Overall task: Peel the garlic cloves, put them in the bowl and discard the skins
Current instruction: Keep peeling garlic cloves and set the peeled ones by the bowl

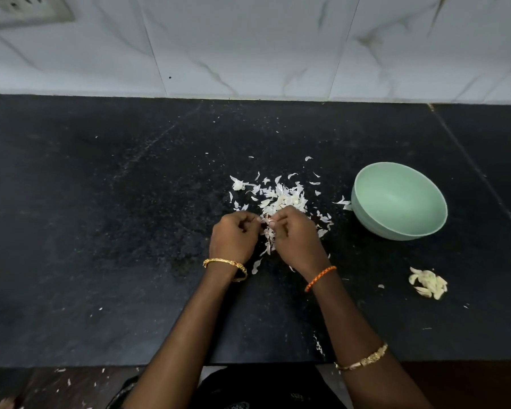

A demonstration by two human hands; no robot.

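My left hand [233, 236] and my right hand [295, 237] meet over the black counter, both with curled fingers pinching a small garlic clove [267, 221] with papery skin hanging from it. A heap of white garlic skins [281, 199] lies just beyond my hands. The pale green bowl [366, 214] stands to the right and looks empty inside. A small pile of peeled cloves [428, 283] lies on the counter at the near right of the bowl.
The black stone counter [101, 231] runs back to a white tiled wall [248, 45]. Loose skin flakes are scattered around the heap and on the floor below the counter edge [71, 379]. A seam crosses the counter at the far right.
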